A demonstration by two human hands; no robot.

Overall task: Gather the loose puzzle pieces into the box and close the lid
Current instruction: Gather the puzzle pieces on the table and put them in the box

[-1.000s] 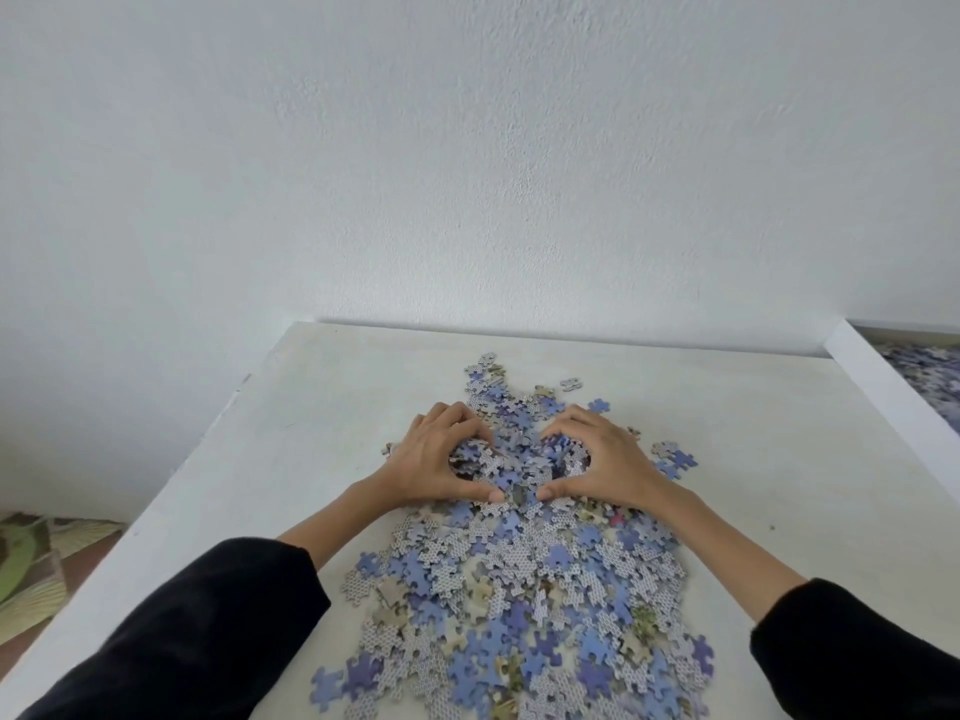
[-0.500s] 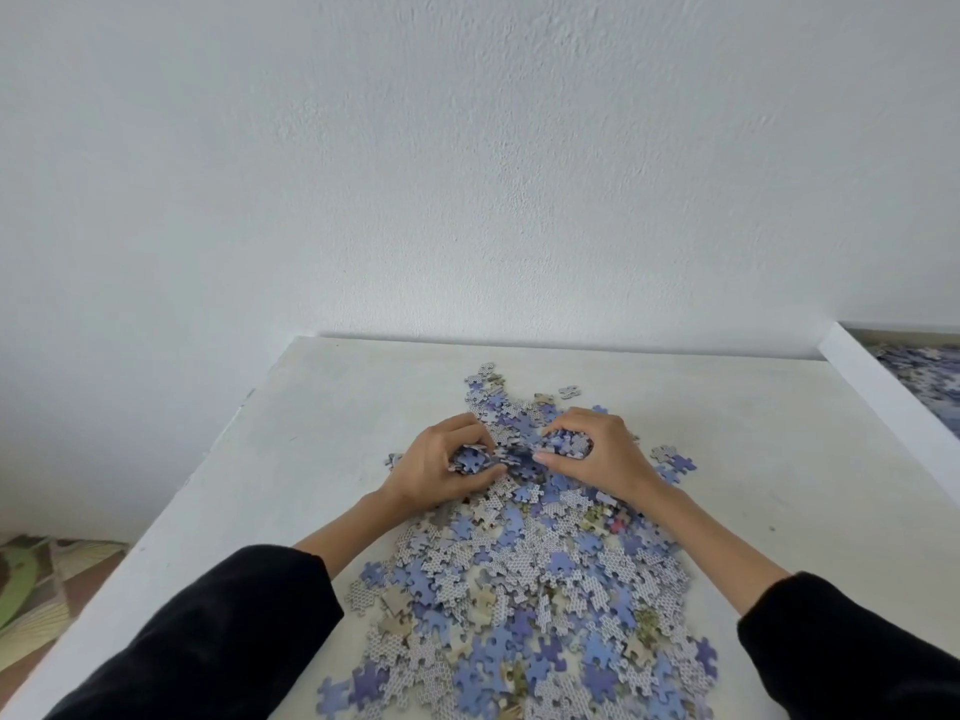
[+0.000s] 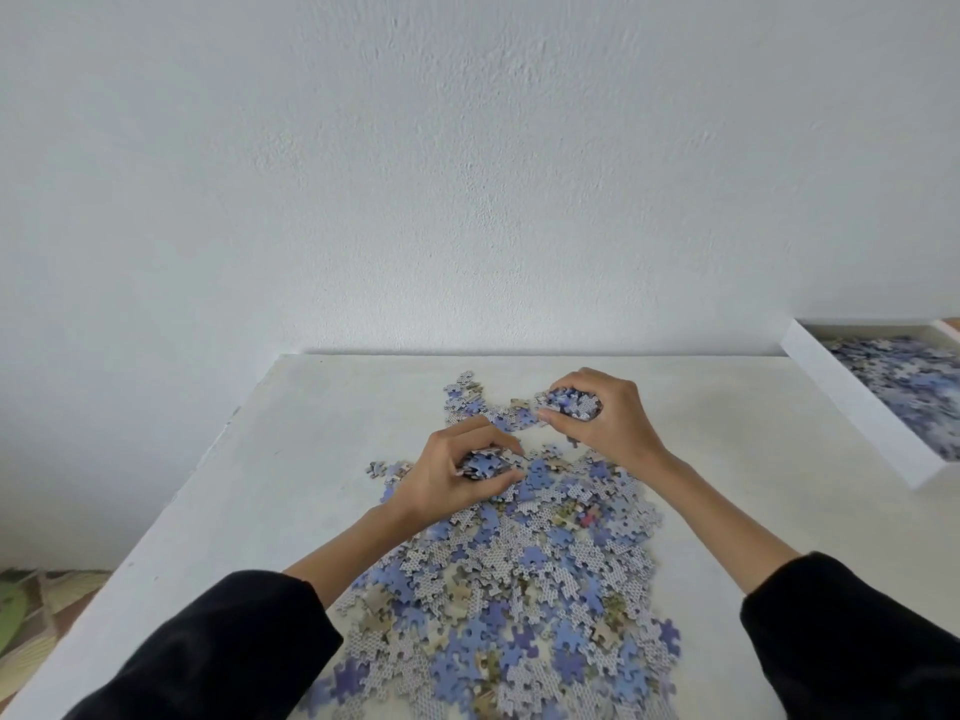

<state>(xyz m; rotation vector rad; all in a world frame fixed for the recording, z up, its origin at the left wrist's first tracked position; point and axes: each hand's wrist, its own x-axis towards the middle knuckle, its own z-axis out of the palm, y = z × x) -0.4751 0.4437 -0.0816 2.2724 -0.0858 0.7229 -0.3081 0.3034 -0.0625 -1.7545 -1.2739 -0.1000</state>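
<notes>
Handfuls of blue and grey cardboard puzzle pieces [image 3: 519, 579] are clutched in the left hand [image 3: 441, 485] and right hand [image 3: 613, 423], fingers curled round each clump; the heap lies well left of the shallow white open box [image 3: 857, 413]. Cup tightly and carry low over its rim, lest pieces spill.

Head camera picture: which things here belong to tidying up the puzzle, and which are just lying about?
Part of the job: puzzle pieces; box, with pieces already inside; left grip and right grip, each holding a bunch of pieces. No lid shows.

Just there: table; wall; patterned floor mat.
</notes>
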